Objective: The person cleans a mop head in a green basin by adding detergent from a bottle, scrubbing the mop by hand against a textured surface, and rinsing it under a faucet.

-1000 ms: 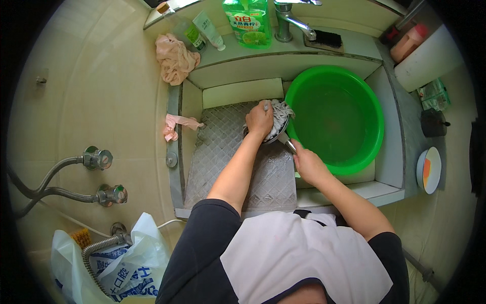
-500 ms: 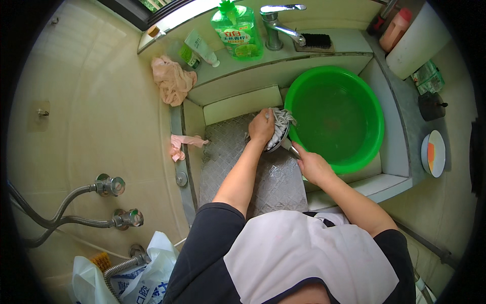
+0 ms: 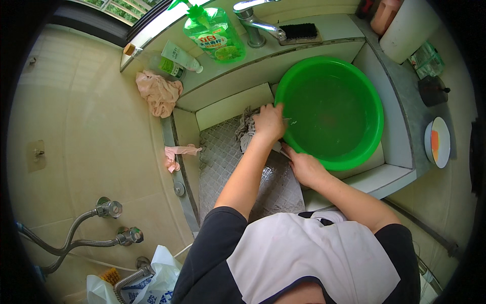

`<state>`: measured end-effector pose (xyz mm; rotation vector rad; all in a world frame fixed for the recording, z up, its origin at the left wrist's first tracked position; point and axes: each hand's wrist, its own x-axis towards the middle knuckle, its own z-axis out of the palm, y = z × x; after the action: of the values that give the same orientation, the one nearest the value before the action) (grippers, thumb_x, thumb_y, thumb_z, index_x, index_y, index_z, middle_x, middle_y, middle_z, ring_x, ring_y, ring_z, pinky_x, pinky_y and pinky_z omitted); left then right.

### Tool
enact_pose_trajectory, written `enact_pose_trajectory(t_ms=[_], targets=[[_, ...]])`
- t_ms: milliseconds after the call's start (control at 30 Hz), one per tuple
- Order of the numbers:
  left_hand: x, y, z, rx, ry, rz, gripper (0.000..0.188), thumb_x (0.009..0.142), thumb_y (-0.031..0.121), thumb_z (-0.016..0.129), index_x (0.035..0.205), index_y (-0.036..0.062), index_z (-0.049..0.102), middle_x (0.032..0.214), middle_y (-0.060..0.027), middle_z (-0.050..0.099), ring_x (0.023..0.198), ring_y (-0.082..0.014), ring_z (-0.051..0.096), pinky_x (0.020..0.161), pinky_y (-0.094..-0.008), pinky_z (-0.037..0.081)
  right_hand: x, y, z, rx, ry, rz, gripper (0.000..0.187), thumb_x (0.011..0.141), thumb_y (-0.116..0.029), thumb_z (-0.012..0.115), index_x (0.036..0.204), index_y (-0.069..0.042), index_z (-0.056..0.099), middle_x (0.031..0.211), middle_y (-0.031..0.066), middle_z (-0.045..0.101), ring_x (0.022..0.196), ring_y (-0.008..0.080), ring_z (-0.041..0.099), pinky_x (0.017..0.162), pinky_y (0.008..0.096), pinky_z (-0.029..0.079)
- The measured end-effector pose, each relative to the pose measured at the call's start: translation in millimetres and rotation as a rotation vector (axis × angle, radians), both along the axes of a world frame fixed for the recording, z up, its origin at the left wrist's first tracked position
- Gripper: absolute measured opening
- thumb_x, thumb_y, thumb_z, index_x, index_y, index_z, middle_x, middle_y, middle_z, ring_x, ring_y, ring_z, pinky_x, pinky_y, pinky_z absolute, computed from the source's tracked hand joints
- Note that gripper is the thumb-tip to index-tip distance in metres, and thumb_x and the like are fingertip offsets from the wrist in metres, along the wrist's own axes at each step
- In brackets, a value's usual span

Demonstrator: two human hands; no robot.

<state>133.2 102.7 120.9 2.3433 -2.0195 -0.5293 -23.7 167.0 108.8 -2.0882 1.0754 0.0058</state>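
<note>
My right hand [image 3: 306, 166] is closed round the pale handle of a utensil whose head is mostly hidden under my left hand and forearm. Over the left part of the sink, close to the basin, my left hand [image 3: 270, 121] reaches up with its fingertips at the basin's near-left rim. Motion smears those fingers, and I cannot tell what they grip. A crumpled grey stringy cloth [image 3: 246, 127] sits right beside that hand, on its left. The green basin [image 3: 380, 114] holds cloudy water. Beneath both hands lies a wet, grey textured mat [image 3: 217, 162].
Along the back ledge stand a green soap bottle [image 3: 215, 38], a tube [image 3: 181, 57], a tap [image 3: 255, 30] and a black brush [image 3: 299, 33]. Pink cloths [image 3: 158, 93] hang at the left corner. On the right ledge is a white bowl [image 3: 443, 144]. Hoses [image 3: 76, 223] run along the left wall.
My left hand has shifted right, from the grey cloth over the utensil's head to the basin rim. The cloth now shows left of that hand. My right hand keeps the handle, slightly farther left.
</note>
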Motion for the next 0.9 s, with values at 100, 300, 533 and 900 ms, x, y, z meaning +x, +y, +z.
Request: enact_pose_trajectory(t_ms=[100, 300, 533, 900], targets=[[33, -11, -31, -0.321, 0.388, 0.091, 0.035, 0.075, 0.007, 0.058, 0.11, 0.0059, 0.059, 0.094, -0.0171, 0.064, 0.085, -0.0369, 0.06, 0.075, -0.0404, 0.047, 5, -1, 7, -0.003, -0.046, 0.013, 0.054, 0.082, -0.008, 0.047, 0.135, -0.011, 0.035, 0.078, 0.0242, 0.061, 0.071, 0.0408, 0.06, 0.063, 0.049, 0.048], [61, 30, -50, -0.41, 0.562, 0.162, 0.029, 0.081, 0.005, 0.045, 0.107, 0.0037, 0.059, 0.109, -0.0238, 0.056, 0.1, -0.0369, 0.055, 0.086, -0.0388, 0.043, 2, -4, 7, 0.047, -0.066, -0.009, 0.052, 0.084, -0.009, 0.046, 0.134, -0.01, 0.036, 0.076, 0.0242, 0.061, 0.069, 0.0413, 0.06, 0.062, 0.0489, 0.048], [26, 59, -47, -0.338, 0.258, 0.166, 0.03, 0.088, 0.02, 0.044, 0.117, 0.0124, 0.05, 0.116, -0.0169, 0.051, 0.109, -0.0372, 0.046, 0.087, -0.0519, 0.036, 2, -3, 1, 0.005, -0.049, -0.012, 0.051, 0.084, -0.008, 0.045, 0.134, -0.009, 0.037, 0.076, 0.0244, 0.061, 0.069, 0.0398, 0.06, 0.062, 0.0483, 0.048], [79, 17, -94, -0.463, 0.609, 0.315, 0.032, 0.086, 0.025, 0.047, 0.111, 0.0071, 0.057, 0.109, -0.021, 0.056, 0.099, -0.0393, 0.052, 0.086, -0.0437, 0.041, 6, -9, -6, 0.031, -0.19, -0.051, 0.051, 0.083, -0.015, 0.056, 0.131, -0.008, 0.038, 0.077, 0.0234, 0.062, 0.069, 0.0395, 0.06, 0.066, 0.0455, 0.048]])
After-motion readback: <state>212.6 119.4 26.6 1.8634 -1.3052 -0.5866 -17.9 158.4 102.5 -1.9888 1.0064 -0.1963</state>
